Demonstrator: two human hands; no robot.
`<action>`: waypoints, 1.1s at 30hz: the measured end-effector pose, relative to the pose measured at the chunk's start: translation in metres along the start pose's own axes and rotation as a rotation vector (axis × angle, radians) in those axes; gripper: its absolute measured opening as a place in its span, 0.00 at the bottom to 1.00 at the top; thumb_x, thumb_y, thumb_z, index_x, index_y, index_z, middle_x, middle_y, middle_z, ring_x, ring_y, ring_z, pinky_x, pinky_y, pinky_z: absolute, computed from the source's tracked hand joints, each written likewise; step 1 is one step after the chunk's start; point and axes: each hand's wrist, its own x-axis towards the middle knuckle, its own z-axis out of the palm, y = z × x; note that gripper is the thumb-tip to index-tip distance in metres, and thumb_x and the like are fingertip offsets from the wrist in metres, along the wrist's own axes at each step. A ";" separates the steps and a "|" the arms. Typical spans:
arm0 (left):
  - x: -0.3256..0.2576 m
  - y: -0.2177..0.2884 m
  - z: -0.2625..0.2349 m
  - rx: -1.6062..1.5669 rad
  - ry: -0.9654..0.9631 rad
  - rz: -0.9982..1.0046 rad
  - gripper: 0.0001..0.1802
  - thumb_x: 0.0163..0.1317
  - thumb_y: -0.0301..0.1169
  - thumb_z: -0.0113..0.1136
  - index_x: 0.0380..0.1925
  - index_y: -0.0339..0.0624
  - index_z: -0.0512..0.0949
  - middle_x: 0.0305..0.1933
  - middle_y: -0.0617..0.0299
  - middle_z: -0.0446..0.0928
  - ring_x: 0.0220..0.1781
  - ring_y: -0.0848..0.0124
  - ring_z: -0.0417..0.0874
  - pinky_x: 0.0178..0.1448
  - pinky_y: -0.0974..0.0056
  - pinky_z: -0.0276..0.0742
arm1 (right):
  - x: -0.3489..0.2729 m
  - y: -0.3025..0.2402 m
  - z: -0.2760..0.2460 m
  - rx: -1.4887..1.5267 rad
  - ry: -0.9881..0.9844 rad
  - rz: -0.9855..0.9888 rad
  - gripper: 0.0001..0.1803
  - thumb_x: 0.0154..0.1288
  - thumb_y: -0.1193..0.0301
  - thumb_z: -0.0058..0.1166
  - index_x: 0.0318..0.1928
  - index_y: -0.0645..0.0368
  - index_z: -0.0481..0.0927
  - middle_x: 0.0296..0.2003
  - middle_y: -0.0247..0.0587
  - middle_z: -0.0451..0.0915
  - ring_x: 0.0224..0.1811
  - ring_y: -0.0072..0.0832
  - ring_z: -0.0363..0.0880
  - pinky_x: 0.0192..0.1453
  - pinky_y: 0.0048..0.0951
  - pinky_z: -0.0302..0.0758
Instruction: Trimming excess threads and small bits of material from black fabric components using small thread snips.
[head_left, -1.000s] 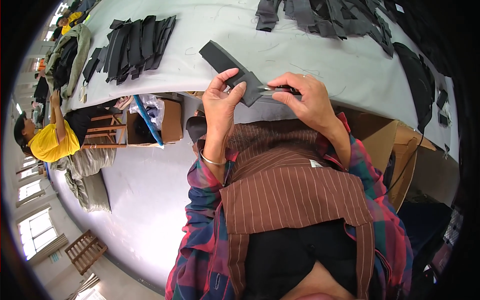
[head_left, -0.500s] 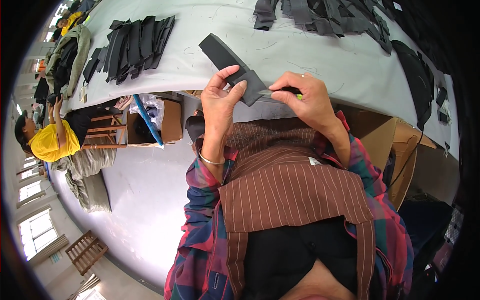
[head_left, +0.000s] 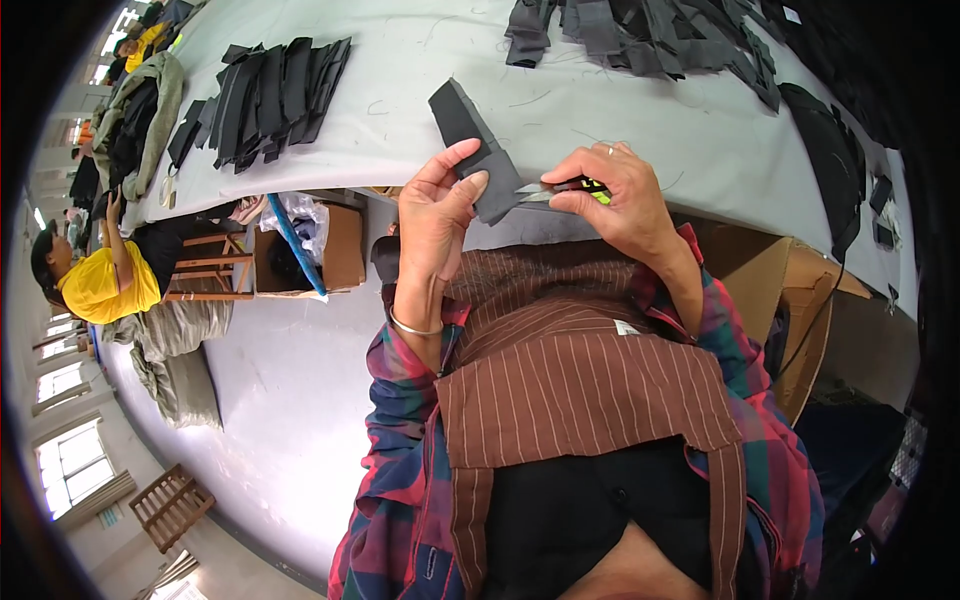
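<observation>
Head view: left hand [head_left: 437, 215] pinches the dark fabric strip [head_left: 476, 148] at frame centre, above the counter [head_left: 420, 60] edge. Right hand [head_left: 610, 190] is closed on small snips [head_left: 560, 190], blades at the strip's lower edge. Since a second ago the strip has tilted more upright and the snips have closed in, so trimming looks underway. Fabric stacks [head_left: 262, 98] upper left, loose pieces [head_left: 650, 30] upper right; bare counter between.
</observation>
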 end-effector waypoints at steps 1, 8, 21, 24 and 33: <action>0.000 0.000 0.001 -0.025 0.000 -0.021 0.21 0.58 0.16 0.61 0.53 0.31 0.75 0.39 0.62 0.79 0.31 0.82 0.76 0.33 0.78 0.73 | 0.000 0.001 -0.001 -0.004 -0.019 -0.002 0.09 0.54 0.67 0.65 0.35 0.55 0.82 0.29 0.31 0.81 0.31 0.28 0.75 0.41 0.28 0.63; -0.001 0.001 0.001 -0.039 -0.016 -0.028 0.21 0.57 0.16 0.62 0.52 0.32 0.76 0.35 0.65 0.79 0.27 0.85 0.74 0.30 0.80 0.70 | -0.001 0.003 -0.004 0.043 0.066 -0.062 0.09 0.54 0.64 0.66 0.33 0.50 0.81 0.27 0.26 0.81 0.30 0.27 0.75 0.37 0.27 0.62; -0.010 0.011 0.013 0.217 0.076 0.090 0.19 0.56 0.18 0.63 0.50 0.30 0.78 0.34 0.66 0.79 0.27 0.87 0.71 0.29 0.80 0.67 | 0.001 -0.017 0.005 0.043 0.051 -0.122 0.08 0.52 0.66 0.66 0.32 0.51 0.81 0.27 0.28 0.81 0.26 0.28 0.73 0.35 0.29 0.62; -0.011 0.009 0.012 0.391 0.081 0.143 0.18 0.57 0.19 0.62 0.50 0.30 0.78 0.30 0.68 0.78 0.26 0.86 0.71 0.28 0.79 0.67 | 0.003 -0.024 0.011 -0.056 -0.004 -0.165 0.09 0.52 0.66 0.66 0.32 0.51 0.80 0.26 0.27 0.80 0.26 0.29 0.73 0.34 0.29 0.62; -0.013 0.005 0.010 0.671 0.169 0.276 0.17 0.54 0.24 0.63 0.46 0.33 0.81 0.20 0.73 0.73 0.21 0.88 0.66 0.23 0.76 0.63 | 0.003 -0.033 0.005 -0.350 -0.042 -0.284 0.09 0.50 0.66 0.66 0.32 0.50 0.79 0.27 0.25 0.79 0.27 0.28 0.74 0.33 0.30 0.62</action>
